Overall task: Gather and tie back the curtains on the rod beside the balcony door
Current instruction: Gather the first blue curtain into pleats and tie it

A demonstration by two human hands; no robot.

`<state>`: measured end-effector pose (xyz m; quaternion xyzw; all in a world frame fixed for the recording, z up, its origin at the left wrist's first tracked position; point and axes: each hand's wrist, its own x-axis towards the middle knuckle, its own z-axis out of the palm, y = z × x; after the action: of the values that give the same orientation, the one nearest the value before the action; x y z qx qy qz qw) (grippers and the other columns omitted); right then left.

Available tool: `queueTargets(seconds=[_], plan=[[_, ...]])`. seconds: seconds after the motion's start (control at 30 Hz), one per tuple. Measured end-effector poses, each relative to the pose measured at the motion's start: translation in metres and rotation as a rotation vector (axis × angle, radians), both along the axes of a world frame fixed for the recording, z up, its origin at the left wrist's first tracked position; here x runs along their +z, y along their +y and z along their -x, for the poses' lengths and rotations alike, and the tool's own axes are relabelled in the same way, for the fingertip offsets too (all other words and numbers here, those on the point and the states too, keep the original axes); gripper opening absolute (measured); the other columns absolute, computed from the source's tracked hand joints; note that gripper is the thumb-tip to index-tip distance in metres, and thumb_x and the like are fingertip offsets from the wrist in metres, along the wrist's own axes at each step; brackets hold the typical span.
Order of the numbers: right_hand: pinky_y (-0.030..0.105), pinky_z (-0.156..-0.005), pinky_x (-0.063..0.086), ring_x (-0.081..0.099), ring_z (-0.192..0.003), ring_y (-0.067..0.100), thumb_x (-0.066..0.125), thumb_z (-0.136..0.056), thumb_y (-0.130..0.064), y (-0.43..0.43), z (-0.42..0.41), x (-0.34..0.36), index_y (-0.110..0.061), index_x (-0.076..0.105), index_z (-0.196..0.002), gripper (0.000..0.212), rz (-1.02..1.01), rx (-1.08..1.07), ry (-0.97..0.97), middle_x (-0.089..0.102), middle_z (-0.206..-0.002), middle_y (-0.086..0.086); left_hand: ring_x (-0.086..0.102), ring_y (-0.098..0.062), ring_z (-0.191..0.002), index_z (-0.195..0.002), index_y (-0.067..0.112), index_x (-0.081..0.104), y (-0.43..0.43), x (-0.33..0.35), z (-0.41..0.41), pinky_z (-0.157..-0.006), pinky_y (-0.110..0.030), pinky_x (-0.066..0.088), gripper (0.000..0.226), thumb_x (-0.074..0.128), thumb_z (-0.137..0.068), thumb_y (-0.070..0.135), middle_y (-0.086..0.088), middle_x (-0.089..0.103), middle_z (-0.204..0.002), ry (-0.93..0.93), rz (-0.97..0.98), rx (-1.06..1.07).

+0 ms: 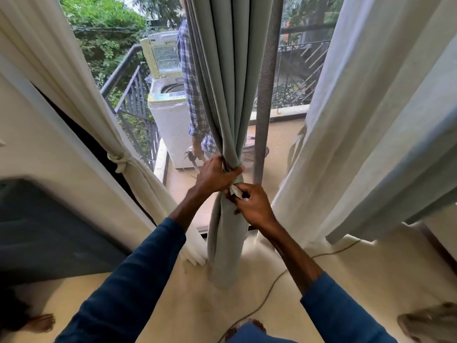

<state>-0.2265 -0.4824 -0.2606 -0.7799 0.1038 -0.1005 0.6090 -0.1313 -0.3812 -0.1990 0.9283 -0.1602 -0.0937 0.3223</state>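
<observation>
Sleeves [128, 280]: blue, both forearms reach up from bottom centre of frame.
L hand [215, 173]: mid frame, fingers + thumb clamped round the bunched pleats of grey-green curtain [227, 95].
R hand [252, 204]: just below L, fingertips pinching white tie strip [235, 191] against the bundle.
Curtain loc: centre frame, runs from top edge to floor; gathered into one column, necked where L grips.
Handling (est.): soft, limp, prob. mid-weight cloth; pleats likely to fan out if grip slackens. Best hold = whole hand round the neck. Tie is thin + light, a fingertip job.
Stage (est.): bundle gathered, tie not yet knotted.
Other curtains: left white curtain [74, 82] already tied, knot [120, 160] at left-mid frame; right white curtain [358, 120] hangs loose.
Containers: washer [170, 115] on balcony, left of centre, lid up; tub contents can't tell.
Also: person in checked shirt [188, 70] beside washer, half behind curtain; cable [267, 293] on floor, lower centre.
</observation>
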Motion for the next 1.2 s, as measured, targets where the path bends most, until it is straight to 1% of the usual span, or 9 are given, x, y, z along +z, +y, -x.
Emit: queueTargets(seconds=[0.07, 0.2, 0.37, 0.53, 0.7, 0.83, 0.97, 1.1, 1.2], plan=[[0.025, -0.053, 0.054, 0.065, -0.067, 0.008, 0.077, -0.088, -0.029, -0.008, 0.002, 0.003, -0.014, 0.078, -0.095, 0.016, -0.008, 0.007, -0.005, 0.071, -0.079, -0.004, 0.069, -0.025, -0.092, -0.109, 0.019, 0.065, 0.002, -0.007, -0.003, -0.079, -0.045, 0.06, 0.071, 0.063, -0.063, 0.074, -0.004, 0.072, -0.101, 0.024, 0.074, 0.037], [0.026, -0.058, 0.058, 0.068, -0.071, 0.014, 0.073, -0.091, -0.013, -0.036, 0.004, 0.018, -0.006, 0.076, -0.102, 0.014, -0.315, -0.041, -0.038, 0.074, -0.082, 0.004, 0.071, -0.024, -0.092, -0.098, 0.019, 0.07, 0.008, -0.004, -0.007, -0.078, -0.047, 0.061, 0.055, 0.075, -0.062, 0.06, -0.005, 0.073, -0.096, 0.143, 0.196, 0.032], [0.038, -0.073, 0.063, 0.076, -0.085, 0.025, 0.086, -0.079, -0.015, -0.047, -0.014, 0.023, -0.002, 0.065, -0.116, 0.044, -0.394, -0.212, -0.101, 0.075, -0.099, 0.015, 0.066, -0.019, -0.088, -0.094, 0.022, 0.061, 0.005, 0.012, 0.007, -0.081, -0.046, 0.062, 0.02, 0.079, -0.084, 0.019, -0.002, 0.066, -0.094, 0.308, 0.348, -0.019], [0.032, -0.069, 0.063, 0.072, -0.081, 0.009, 0.081, -0.083, -0.013, -0.039, -0.023, 0.022, -0.012, 0.072, -0.093, 0.014, 0.178, -0.278, -0.371, 0.074, -0.088, 0.0, 0.067, -0.02, -0.094, -0.105, 0.018, 0.062, 0.008, 0.015, 0.005, -0.082, -0.046, 0.062, 0.02, 0.072, -0.089, 0.011, -0.005, 0.067, -0.102, 0.371, 0.34, -0.059], [0.012, -0.071, 0.054, 0.066, -0.088, 0.008, 0.075, -0.084, 0.004, -0.044, -0.019, 0.014, -0.005, 0.076, -0.095, 0.015, 0.399, -0.144, -0.547, 0.069, -0.101, 0.009, 0.064, -0.017, -0.098, -0.116, 0.014, 0.06, 0.015, 0.022, 0.0, -0.087, -0.046, 0.06, 0.028, 0.063, -0.092, 0.0, -0.005, 0.064, -0.107, 0.492, 0.336, -0.103], [0.019, -0.076, 0.057, 0.069, -0.095, 0.014, 0.072, -0.087, 0.001, -0.045, -0.015, 0.006, -0.004, 0.077, -0.102, 0.015, 0.416, -0.046, -0.586, 0.072, -0.106, 0.009, 0.065, -0.017, -0.093, -0.104, 0.016, 0.06, 0.016, 0.018, -0.003, -0.083, -0.041, 0.061, 0.025, 0.054, -0.093, -0.006, -0.006, 0.064, -0.103, 0.496, 0.306, -0.1], [0.036, -0.086, 0.057, 0.068, -0.107, 0.023, 0.064, -0.096, -0.009, -0.049, -0.018, -0.002, -0.008, 0.075, -0.113, 0.021, 0.61, -0.008, -0.676, 0.069, -0.119, 0.01, 0.067, -0.023, -0.097, -0.115, 0.005, 0.06, 0.016, 0.015, -0.01, -0.079, -0.04, 0.063, 0.026, 0.053, -0.093, -0.006, -0.017, 0.064, -0.113, 0.494, 0.247, -0.12], [0.029, -0.08, 0.057, 0.065, -0.108, 0.021, 0.062, -0.1, -0.021, -0.052, -0.011, -0.015, -0.019, 0.063, -0.136, 0.035, 0.854, 0.086, -0.614, 0.054, -0.144, 0.005, 0.068, -0.032, -0.103, -0.122, -0.002, 0.059, 0.024, 0.013, -0.018, -0.083, -0.045, 0.062, 0.027, 0.054, -0.095, 0.0, -0.023, 0.063, -0.119, 0.516, 0.204, -0.119], [0.031, -0.067, 0.057, 0.068, -0.097, 0.02, 0.064, -0.099, -0.022, -0.051, -0.009, -0.014, -0.016, 0.061, -0.136, 0.037, 0.906, 0.081, -0.629, 0.055, -0.141, 0.007, 0.067, -0.035, -0.106, -0.123, -0.002, 0.057, 0.026, 0.014, -0.016, -0.089, -0.051, 0.059, 0.027, 0.052, -0.096, 0.001, -0.023, 0.064, -0.119, 0.575, 0.215, -0.126]])
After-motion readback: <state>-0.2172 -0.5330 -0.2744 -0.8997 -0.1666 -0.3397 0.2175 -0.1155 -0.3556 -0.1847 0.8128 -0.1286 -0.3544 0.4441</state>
